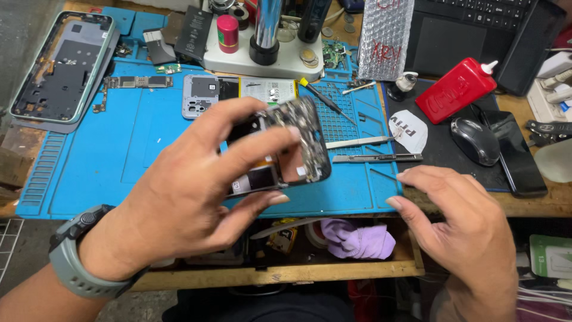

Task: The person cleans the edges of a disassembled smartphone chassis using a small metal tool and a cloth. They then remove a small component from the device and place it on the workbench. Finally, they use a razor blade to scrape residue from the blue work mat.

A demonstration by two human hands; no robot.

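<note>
Wristwatch [74,262] on our left forearm is sitting closest to the lens, grey band, face turned up. Above it, our left hand [190,197] is clamping a gutted phone frame [286,149] between thumb and fingers and holding it in the air, tilted, over the near edge of the blue repair mat [119,155]. Our right hand [459,220] is holding nothing: its fingers are spread apart and curled, with the tips resting at the mat's right corner, near the edge of the bench.

Notes on doing this step well:
- We are gripping the frame by its side rails, and that seems right; pads should stay off the exposed inner parts.
- What is stuck inside the frame looks like adhesive residue or loose flex, though blur is keeping us from telling which.
- We are judging that the frame wants steadying with both hands before any prying.
- Metal tweezers [375,158] are lying on the mat just beyond the right fingertips, with a flat spudger [357,142] just behind them and a yellow-handled screwdriver [322,95] farther back.
- Red squeeze bottle [456,89] and mouse [475,140] are sitting on the black pad to the right, well apart from the frame.
- Open drawer below is holding a purple cloth [360,238].
</note>
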